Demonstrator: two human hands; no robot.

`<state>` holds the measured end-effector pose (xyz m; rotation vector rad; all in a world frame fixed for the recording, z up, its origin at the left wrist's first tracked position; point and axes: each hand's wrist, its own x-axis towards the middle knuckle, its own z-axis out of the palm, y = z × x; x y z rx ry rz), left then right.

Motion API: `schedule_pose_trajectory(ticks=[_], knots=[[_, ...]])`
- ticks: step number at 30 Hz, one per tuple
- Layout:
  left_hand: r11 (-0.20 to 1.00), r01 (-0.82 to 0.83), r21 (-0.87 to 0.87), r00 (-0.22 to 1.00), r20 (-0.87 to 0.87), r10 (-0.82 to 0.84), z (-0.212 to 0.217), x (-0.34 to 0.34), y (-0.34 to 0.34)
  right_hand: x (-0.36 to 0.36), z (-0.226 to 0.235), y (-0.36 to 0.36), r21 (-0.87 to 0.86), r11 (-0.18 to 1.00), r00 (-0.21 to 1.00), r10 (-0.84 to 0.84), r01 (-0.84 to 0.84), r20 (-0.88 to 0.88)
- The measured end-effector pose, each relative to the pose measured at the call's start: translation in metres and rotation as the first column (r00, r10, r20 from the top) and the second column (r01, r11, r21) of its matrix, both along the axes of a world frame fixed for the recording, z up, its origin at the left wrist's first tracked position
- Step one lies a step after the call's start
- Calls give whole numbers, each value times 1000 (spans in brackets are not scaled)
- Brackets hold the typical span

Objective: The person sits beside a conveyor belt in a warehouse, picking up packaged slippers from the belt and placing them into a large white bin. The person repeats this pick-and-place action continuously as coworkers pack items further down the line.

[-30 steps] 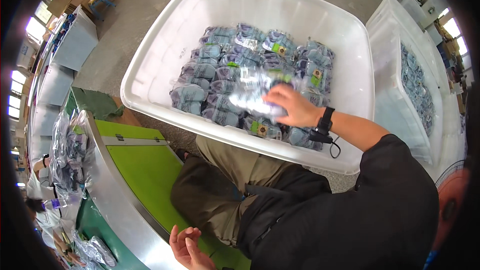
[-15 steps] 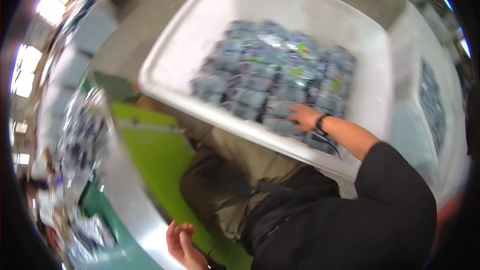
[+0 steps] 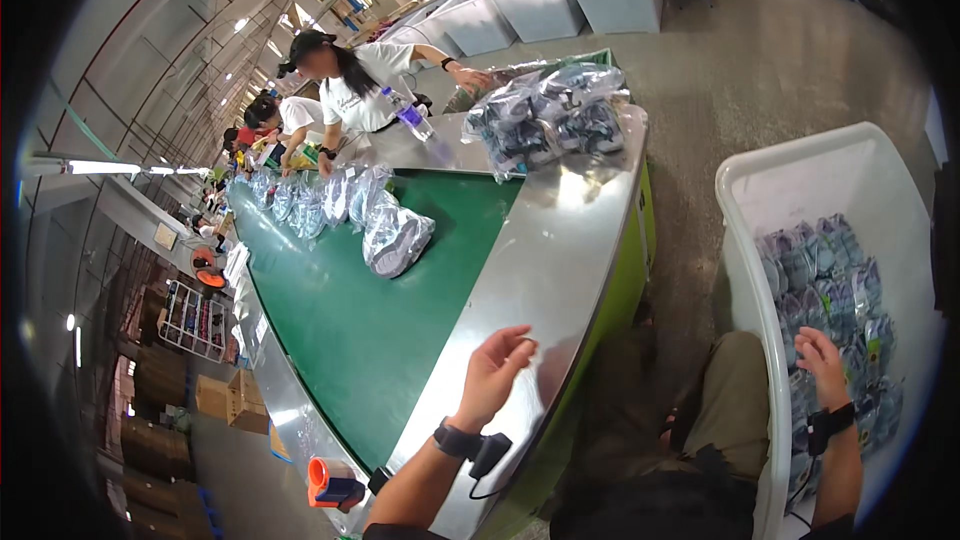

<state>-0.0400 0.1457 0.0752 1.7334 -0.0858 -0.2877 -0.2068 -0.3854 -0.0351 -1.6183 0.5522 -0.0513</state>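
My left hand (image 3: 492, 375) hovers above the metal rim (image 3: 487, 302) of a conveyor table, its fingers loosely curved, apart and holding nothing. On the right, my right hand (image 3: 824, 365) is raised over a white bin (image 3: 735, 180), empty, fingers bent a little and apart. Rows of grey-blue shoes (image 3: 815, 245) with green tags, apparently in clear wrapping, fill the bin. A clear-bagged grey shoe (image 3: 398, 243) lies on the green belt (image 3: 400, 330), at the near end of a line of bagged shoes (image 3: 310, 202). More bagged shoes (image 3: 555, 120) are heaped on the table's far corner.
Across the belt, a co-worker (image 3: 350, 90) reaches toward the heap; others stand farther along. A purple-labelled bottle (image 3: 408, 117) stands near them. An orange and dark-blue tape dispenser (image 3: 335, 485) sits at the table's near-left edge. White bins (image 3: 615, 0) line the back.
The view has swung left from the bin to the conveyor. My right hand has lifted off the shoes in the bin, and my left hand is now over the metal rim.
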Motion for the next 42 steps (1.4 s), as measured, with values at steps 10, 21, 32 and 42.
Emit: schedule_pose_trajectory(ticks=[10,21,32,42], knots=[[597,-488,636,807,589,32,-37,188,126,49,4,67,-770,627,956,137,120,261],[220,-501,837,861,457,222,-52,257,190,60,7,79,-833,543,954,183,103,238],[694,-501,517,864,351,361,-79,144,180,61,7,80,-810,576,951,178,109,255],[648,-454,-612,891,-319,323,-42,105,154,51,14,74,-808,574,929,213,131,302]])
